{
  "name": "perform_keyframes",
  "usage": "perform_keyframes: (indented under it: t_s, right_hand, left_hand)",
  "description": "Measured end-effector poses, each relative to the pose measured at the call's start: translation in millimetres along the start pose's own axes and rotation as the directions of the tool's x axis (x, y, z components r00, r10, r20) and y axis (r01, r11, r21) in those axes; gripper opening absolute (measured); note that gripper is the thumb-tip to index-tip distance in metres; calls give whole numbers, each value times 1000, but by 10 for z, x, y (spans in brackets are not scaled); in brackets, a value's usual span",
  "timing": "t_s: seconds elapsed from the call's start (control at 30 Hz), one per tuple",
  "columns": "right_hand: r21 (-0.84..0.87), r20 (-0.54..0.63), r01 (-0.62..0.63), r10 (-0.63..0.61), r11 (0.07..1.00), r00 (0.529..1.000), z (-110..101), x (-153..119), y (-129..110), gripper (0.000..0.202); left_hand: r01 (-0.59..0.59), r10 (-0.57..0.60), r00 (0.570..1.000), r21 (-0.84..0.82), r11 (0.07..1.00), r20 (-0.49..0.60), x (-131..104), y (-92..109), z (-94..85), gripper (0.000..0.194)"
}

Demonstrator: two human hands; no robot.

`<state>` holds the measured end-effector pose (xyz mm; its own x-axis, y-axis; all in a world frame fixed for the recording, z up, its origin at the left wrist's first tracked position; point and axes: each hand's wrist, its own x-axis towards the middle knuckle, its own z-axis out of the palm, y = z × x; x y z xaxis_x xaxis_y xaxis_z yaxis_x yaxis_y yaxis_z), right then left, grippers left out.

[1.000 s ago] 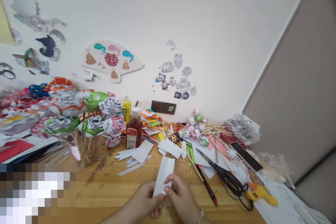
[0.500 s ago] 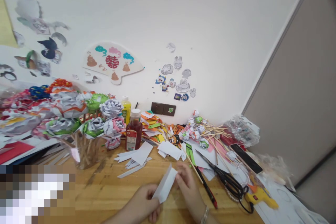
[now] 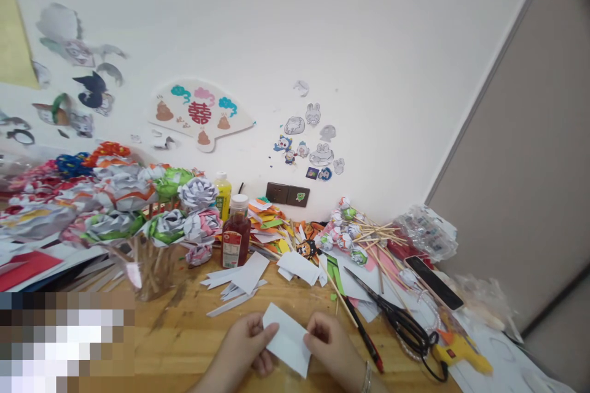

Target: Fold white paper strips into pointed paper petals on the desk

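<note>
A small sheet of white paper (image 3: 288, 340) is held between both hands above the front of the wooden table (image 3: 184, 331). My left hand (image 3: 251, 344) pinches its left side, thumb on top. On the opposite edge, my right hand (image 3: 330, 344) grips the paper with thumb and curled fingers; a bracelet circles that wrist. Just beyond lie cut white paper strips (image 3: 249, 271) and a folded white piece (image 3: 298, 266). Right of my right hand are a pen (image 3: 366, 338) with a red tip and black scissors (image 3: 401, 319).
Paper flowers (image 3: 168, 224) stand in a clear container at left, beside a red-brown bottle (image 3: 236, 233) and a yellow bottle (image 3: 223, 195). Small paper flowers on sticks (image 3: 350, 230), a phone (image 3: 434, 282) and a yellow glue gun (image 3: 461, 353) lie at right. The wall closes off the back.
The paper has turned from a tilted, upright-slanting position to lie flatter, its broad face toward me. My right hand has come lower and now pinches its right edge.
</note>
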<state>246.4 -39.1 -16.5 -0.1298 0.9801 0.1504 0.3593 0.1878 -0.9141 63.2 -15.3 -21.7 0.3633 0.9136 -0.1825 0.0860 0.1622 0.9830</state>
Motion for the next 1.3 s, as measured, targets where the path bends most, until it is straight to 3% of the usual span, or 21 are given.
perform_keyframes:
  t_s: [0.1,0.27,0.37,0.63,0.87,1.3]
  right_hand:
    - [-67,53,15,-11,998,999,22,-37,-61,9]
    - [17,185,20,-23,1000,982,90,-74,-73,12]
    - [-18,179,53,-49,998,983,127,-83,-58,14]
    - [35,130,97,-101,995,986,206,-101,-15,24]
    - [140,118,-20,3,990,993,209,-76,-1,23]
    - [168,119,-54,34,984,992,210,-68,45,30]
  left_hand:
    - [-9,3,996,67,998,91,-22,-15,10,63]
    - [11,-42,978,149,989,206,-81,27,0,63]
    - [30,-74,966,176,984,247,-90,42,-19,61]
    - [35,-85,959,185,982,271,-72,48,-39,66]
    - [-20,-34,954,174,985,298,-132,122,-46,68]
    - [-12,-51,958,220,975,281,-139,112,-38,66]
